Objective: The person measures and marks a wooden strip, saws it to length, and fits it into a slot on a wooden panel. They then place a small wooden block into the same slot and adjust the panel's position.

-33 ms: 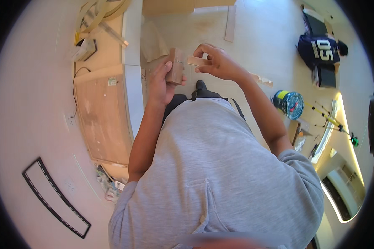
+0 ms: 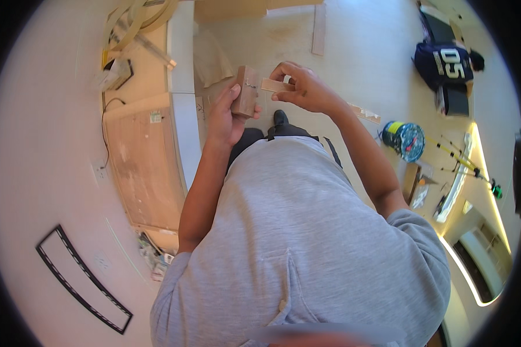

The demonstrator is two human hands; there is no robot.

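Block (image 2: 246, 95) (left fingers (image 2: 234, 91) clasp it) has slim edge clearance from the strip (image 2: 274, 85) right fingers (image 2: 281, 70) pinch.

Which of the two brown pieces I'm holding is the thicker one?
The block in your left hand. It's chunkier and darker than the thin, paler strip in your right hand.

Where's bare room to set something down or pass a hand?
Floor between the long strip and the co-worker; also the wooden panel beside the white edging. Crowded: surface with coiled bands and a bar. Between held block and small strip: only a narrow gap.
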